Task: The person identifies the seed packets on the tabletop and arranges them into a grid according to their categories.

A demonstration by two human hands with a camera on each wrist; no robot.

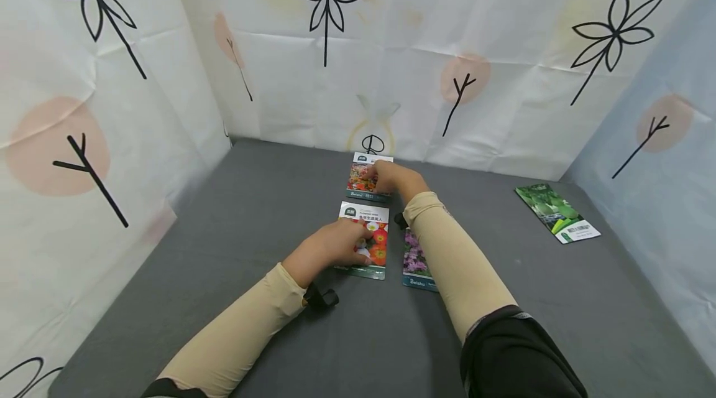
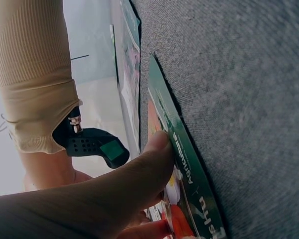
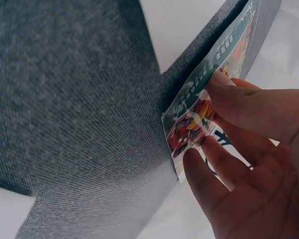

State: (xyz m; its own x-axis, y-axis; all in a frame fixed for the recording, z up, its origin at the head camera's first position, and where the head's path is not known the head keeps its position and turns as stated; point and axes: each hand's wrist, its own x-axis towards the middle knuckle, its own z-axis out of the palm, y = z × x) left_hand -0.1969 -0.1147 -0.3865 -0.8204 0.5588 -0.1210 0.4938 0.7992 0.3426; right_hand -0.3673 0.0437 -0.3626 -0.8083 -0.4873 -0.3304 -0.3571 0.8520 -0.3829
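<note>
Near the middle of the grey table, my left hand (image 1: 330, 247) rests on a flower seed packet (image 1: 379, 237) printed with orange and red blooms. In the left wrist view, the thumb (image 2: 158, 149) presses on the packet's green lower band (image 2: 182, 144). My right hand (image 1: 398, 179) reaches to another seed packet (image 1: 357, 179) just behind it, by the back wall. Its thumb and fingertips touch the printed face of that packet (image 3: 189, 130), as the right wrist view shows. Both packets lie flat. A packet with purple flowers (image 1: 415, 258) lies partly hidden under the right forearm.
A green seed packet (image 1: 550, 208) lies at an angle on the right of the table (image 1: 268, 199). White patterned cloth (image 1: 414, 93) hangs along the back and both sides. Each wrist carries a small black camera, the left one (image 1: 321, 297) showing plainly.
</note>
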